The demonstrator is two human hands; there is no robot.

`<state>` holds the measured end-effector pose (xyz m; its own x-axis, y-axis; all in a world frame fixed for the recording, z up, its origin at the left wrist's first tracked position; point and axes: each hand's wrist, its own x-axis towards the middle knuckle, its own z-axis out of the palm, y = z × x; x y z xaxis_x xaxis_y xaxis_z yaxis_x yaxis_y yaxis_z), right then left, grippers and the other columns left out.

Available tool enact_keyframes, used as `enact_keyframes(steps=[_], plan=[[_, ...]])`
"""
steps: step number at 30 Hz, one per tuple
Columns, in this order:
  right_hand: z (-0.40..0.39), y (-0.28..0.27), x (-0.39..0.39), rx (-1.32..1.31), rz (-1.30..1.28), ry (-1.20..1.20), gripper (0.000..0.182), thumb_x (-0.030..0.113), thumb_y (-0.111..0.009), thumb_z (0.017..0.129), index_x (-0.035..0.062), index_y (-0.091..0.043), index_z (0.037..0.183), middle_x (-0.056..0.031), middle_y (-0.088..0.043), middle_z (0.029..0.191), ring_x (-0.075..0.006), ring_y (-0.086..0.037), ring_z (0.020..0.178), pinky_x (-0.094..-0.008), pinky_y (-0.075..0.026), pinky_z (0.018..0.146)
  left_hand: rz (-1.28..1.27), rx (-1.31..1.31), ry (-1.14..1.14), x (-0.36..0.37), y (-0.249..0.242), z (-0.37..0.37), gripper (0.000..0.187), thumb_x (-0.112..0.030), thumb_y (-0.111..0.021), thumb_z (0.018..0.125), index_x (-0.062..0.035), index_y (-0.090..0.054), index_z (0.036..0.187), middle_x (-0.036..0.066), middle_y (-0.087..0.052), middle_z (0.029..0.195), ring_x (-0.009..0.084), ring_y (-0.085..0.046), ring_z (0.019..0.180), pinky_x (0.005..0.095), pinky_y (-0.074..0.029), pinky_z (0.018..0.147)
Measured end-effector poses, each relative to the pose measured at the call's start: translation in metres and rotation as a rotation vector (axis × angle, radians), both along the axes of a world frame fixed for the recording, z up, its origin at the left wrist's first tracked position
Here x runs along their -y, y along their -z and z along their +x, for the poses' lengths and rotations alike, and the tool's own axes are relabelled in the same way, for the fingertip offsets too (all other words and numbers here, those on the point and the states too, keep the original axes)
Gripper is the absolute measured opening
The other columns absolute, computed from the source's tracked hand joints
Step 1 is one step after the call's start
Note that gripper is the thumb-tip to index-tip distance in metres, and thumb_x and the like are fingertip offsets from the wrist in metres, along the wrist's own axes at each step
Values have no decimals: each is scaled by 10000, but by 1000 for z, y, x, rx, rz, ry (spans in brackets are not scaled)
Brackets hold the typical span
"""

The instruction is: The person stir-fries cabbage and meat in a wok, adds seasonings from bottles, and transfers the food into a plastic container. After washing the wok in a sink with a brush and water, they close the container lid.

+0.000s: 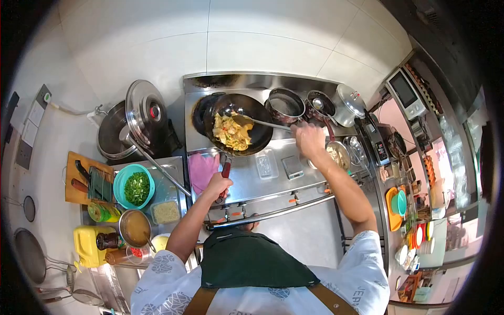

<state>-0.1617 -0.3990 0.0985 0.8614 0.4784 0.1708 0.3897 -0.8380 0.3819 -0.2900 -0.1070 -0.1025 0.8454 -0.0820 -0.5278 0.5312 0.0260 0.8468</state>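
Where the wok point(261, 137) curves (dark; round), food point(230, 135) clumps.

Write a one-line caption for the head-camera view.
Left hand on the handle of a wok, right hand holding a long-handled utensil to the food inside.

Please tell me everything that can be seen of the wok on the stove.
The wok is round, deep and dark, apparently metal, with a glossy interior. It is at the left end of the steel stove, its dark-red handle pointing toward the person, whose left hand grips it. Yellowish-brown food pieces lie in it, mostly toward its left side. The right hand holds a long-handled utensil whose head is in the food. The underside is hidden.
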Motion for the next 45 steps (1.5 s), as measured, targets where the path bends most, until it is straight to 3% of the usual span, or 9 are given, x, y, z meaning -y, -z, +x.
enact_keyframes(steps=[3,5,10,13,15,16,18,29,45], plan=[[24,-34,-6,-199,-68,205,197,243,-603,842,158,-758,930,-176,-725,840,-324,-727,848,-462,-576,695,24,-19,1,2,-5,-3,184,-92,-672,772,-53,-509,695,54,-525,533,158,-490,371,325,-379,334],[39,-81,-14,-426,-93,199,243,172,-666,763,33,-762,939,-220,-729,949,-334,-729,925,-447,-578,786,-27,-4,-19,5,11,-4,176,-68,-669,735,-24,-504,693,83,-539,548,182,-506,371,349,-392,325],[107,-59,21,-945,64,366,235,224,-659,776,1,-713,826,-112,-659,641,-165,-636,566,-313,-465,401,-17,23,-41,9,16,-4,172,-65,-666,791,-56,-511,718,44,-510,520,146,-482,372,326,-383,340],[79,-14,27,-1072,289,431,254,253,-630,820,14,-715,835,-150,-673,658,-221,-660,566,-363,-502,450,-40,22,-16,7,18,-5,183,-51,-661,789,-54,-505,693,47,-507,518,149,-492,375,328,-386,337],[46,73,41,-770,354,206,285,287,-631,855,27,-734,911,-204,-709,784,-312,-704,684,-424,-560,612,-46,22,-14,3,21,-1,164,-50,-654,773,-46,-501,715,47,-509,533,154,-498,381,333,-381,331],[22,119,42,-569,433,162,298,318,-632,880,77,-752,1007,-220,-715,930,-380,-700,873,-454,-549,803,-53,20,-22,3,25,1,151,-51,-649,759,-39,-499,744,47,-510,549,159,-500,386,338,-375,326],[-28,133,10,-597,690,441,306,336,-631,900,153,-745,1116,-195,-714,997,-385,-675,989,-463,-528,870,-56,-13,-10,3,27,-1,154,-50,-647,752,-33,-497,780,45,-513,588,155,-510,410,341,-365,322],[-64,161,34,-519,786,448,317,343,-636,931,191,-713,1198,-191,-712,1021,-370,-677,987,-425,-526,873,7,-2,1,-4,21,1,166,-55,-666,774,-36,-502,762,40,-529,590,138,-514,415,325,-410,335],[-57,99,88,-428,769,345,309,314,-649,922,169,-718,1186,-153,-724,1048,-332,-690,997,-398,-531,876,-55,14,65,-13,-16,6,196,-105,-682,794,-74,-530,675,23,-529,561,120,-498,408,289,-421,363]])
